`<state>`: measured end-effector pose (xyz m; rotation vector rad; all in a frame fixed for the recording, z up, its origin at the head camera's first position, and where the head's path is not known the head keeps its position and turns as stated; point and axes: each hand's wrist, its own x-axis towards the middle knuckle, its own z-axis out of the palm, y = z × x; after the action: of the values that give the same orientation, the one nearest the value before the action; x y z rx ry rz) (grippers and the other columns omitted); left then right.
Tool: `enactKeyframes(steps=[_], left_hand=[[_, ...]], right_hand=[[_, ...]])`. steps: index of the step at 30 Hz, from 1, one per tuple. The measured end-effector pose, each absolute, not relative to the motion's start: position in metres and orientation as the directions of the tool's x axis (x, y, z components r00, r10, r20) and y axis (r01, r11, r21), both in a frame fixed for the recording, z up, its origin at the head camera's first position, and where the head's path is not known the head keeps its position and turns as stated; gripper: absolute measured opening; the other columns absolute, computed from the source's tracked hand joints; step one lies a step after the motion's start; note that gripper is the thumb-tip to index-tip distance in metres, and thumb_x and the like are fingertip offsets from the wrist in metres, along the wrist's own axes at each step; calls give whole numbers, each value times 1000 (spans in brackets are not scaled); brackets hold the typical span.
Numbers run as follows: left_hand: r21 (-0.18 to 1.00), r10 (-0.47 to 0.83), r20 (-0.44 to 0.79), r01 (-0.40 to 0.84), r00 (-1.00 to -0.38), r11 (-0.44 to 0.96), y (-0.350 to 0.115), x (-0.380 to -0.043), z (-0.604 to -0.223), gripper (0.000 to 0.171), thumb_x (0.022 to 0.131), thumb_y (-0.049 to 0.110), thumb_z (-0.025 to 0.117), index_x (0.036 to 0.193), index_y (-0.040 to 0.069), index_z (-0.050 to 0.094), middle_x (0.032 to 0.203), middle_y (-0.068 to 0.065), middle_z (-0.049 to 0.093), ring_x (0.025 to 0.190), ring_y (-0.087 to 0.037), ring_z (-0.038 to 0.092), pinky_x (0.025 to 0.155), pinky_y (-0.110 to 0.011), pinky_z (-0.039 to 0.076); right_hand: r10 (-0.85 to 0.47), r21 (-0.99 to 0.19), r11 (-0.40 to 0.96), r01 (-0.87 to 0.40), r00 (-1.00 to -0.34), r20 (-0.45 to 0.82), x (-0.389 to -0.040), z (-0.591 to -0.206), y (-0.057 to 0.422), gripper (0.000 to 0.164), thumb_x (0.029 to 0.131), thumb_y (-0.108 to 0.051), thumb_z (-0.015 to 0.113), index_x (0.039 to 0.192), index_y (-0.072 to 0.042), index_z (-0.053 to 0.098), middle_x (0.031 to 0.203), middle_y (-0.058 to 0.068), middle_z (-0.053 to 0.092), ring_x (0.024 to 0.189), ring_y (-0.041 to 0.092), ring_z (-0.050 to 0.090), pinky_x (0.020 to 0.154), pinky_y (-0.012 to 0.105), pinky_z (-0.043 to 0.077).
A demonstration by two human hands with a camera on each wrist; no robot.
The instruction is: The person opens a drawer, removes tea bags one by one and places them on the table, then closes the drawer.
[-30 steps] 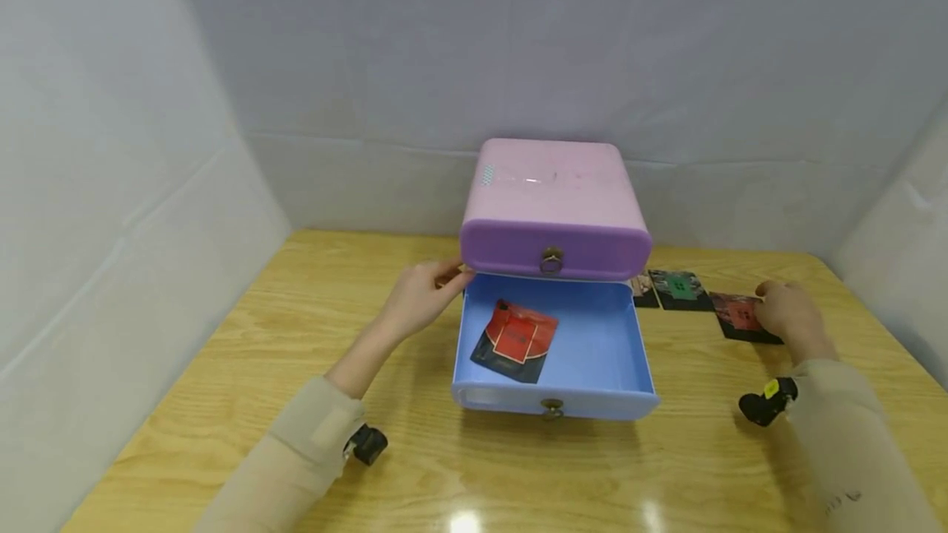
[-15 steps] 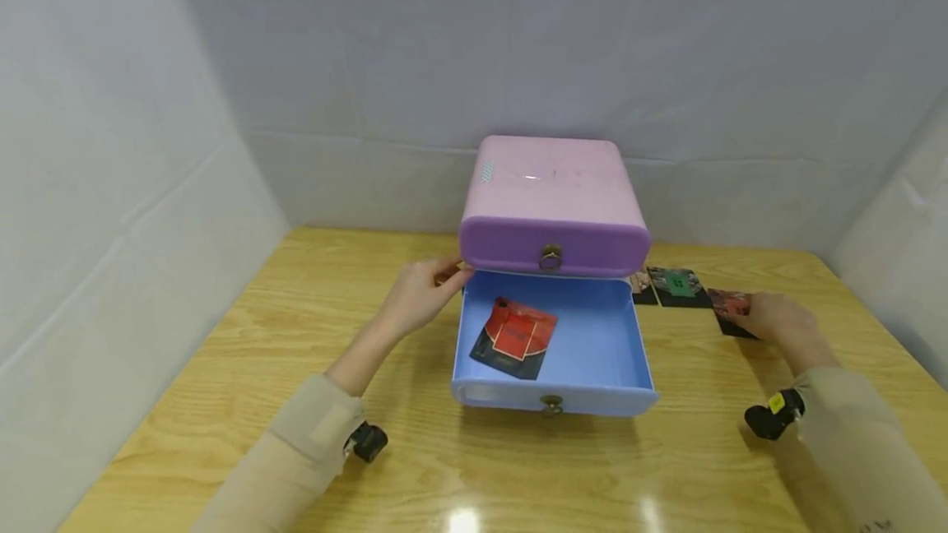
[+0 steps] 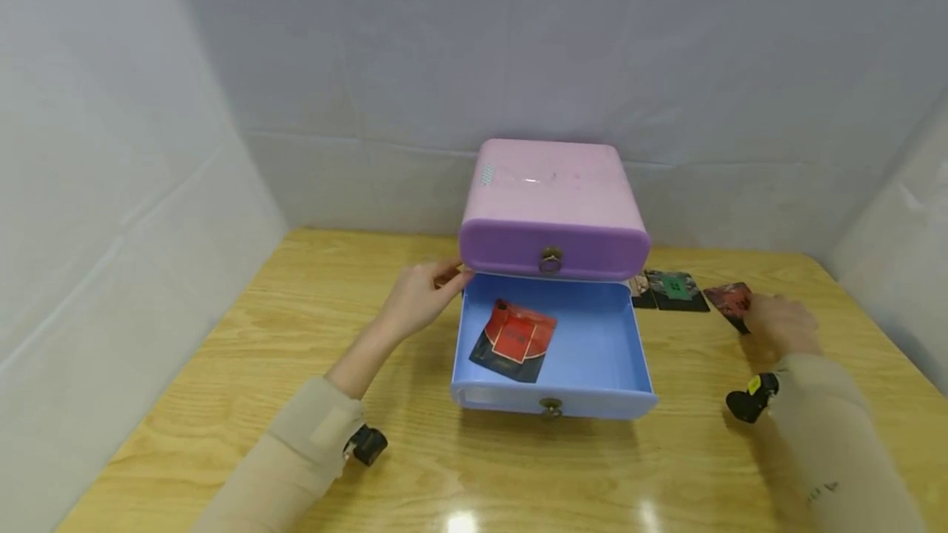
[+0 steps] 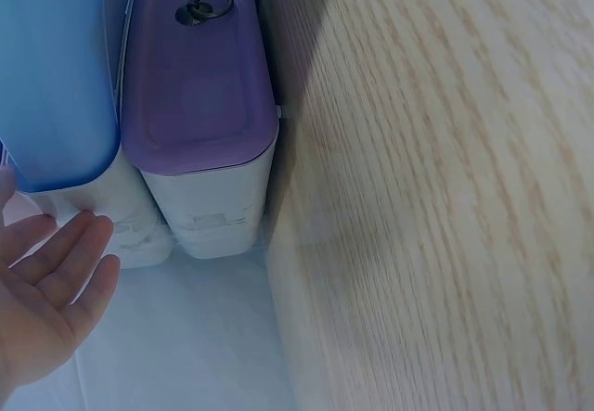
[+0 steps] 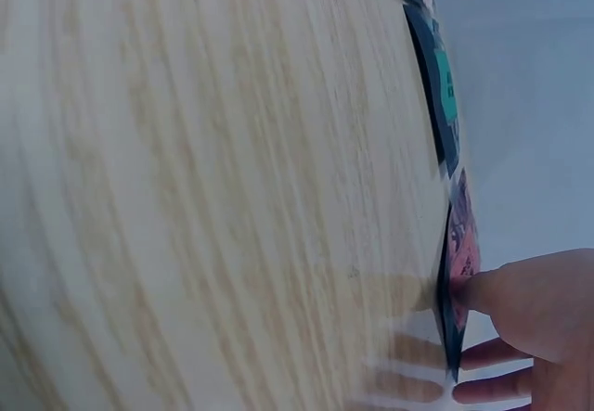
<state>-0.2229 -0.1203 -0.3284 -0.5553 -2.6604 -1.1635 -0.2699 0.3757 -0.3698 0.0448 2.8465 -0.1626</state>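
Right hand [image 3: 783,323]: pinching flat red-and-black film-like packet [image 3: 731,301], middle right.
Left hand [image 3: 419,298]: fingers loosely extended.
Packet: likely light, pliable; grip edge.

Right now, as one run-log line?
left fingers: at cabinet's left side | right fingers: pinching red packet | blue drawer: open, other packet inside | purple drawer: shut

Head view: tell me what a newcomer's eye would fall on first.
Probably the pink-and-purple drawer box just right of centre, with the open blue drawer below it. Next, the red-and-black packet lying toward that drawer's left side. Then, at the right, the person's right grip pinching another reddish packet.
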Motion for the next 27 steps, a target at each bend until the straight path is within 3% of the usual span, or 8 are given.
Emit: enactKeyframes(steps=[5, 8, 10, 13, 17, 22, 27], left_hand=[[666, 264, 319, 413, -910, 621, -120, -223, -330, 41, 94, 30, 56, 123, 1, 59, 93, -12, 69, 82, -23, 66, 68, -35, 53], [676, 256, 300, 394, -919, 622, -120, -223, -329, 42, 94, 31, 55, 124, 2, 59, 94, -12, 69, 83, -23, 66, 69, -35, 53], [682, 250, 288, 381, -924, 624, -120, -222, -328, 43, 94, 32, 55, 124, 2, 58, 96, -12, 69, 84, -23, 66, 69, -36, 53], [687, 243, 280, 371, -929, 625, -120, -222, -326, 43, 94, 32, 55, 125, 2, 58, 97, -12, 69, 85, -24, 65, 70, -36, 53], [686, 241, 293, 379, -925, 621, -120, -223, -327, 42, 94, 31, 56, 123, 2, 59, 95, -12, 69, 84, -23, 66, 70, -36, 53], [684, 243, 305, 389, -921, 617, -120, -223, -328, 40, 93, 29, 57, 122, 1, 60, 94, -12, 69, 82, -23, 66, 68, -35, 53], [674, 252, 312, 401, -916, 621, -120, -223, -329, 41, 93, 29, 56, 123, 1, 59, 94, -12, 69, 82, -23, 66, 68, -35, 53]], right_hand=[[7, -99, 995, 26, -983, -182, -273, -374, 377, 27, 92, -10, 40, 106, 9, 53, 95, 36, 51, 84, 51, 51, 57, 49, 44], [-14, -89, 996, -2, -990, -138, -277, -373, 375, 28, 93, -13, 43, 101, 10, 57, 96, 36, 52, 84, 51, 52, 58, 50, 45], [-12, -77, 997, 1, -987, -162, -280, -369, 371, 34, 93, -20, 47, 106, 10, 57, 102, 38, 52, 85, 51, 53, 58, 50, 46], [-8, -63, 998, 8, -971, -241, -281, -362, 365, 35, 93, -27, 52, 97, 7, 60, 98, 36, 55, 77, 43, 57, 53, 46, 46], [-4, -31, 1000, 6, -949, -316, -277, -361, 363, 41, 93, -31, 54, 100, 9, 58, 101, 37, 55, 82, 44, 57, 60, 51, 47], [1, -12, 1000, 6, -942, -336, -276, -366, 365, 57, 95, -33, 49, 125, 14, 40, 114, 41, 46, 96, 53, 51, 66, 56, 46], [-12, -47, 999, 3, -945, -328, -276, -371, 371, 57, 96, -34, 47, 127, 13, 39, 117, 43, 40, 99, 56, 47, 66, 58, 45]])
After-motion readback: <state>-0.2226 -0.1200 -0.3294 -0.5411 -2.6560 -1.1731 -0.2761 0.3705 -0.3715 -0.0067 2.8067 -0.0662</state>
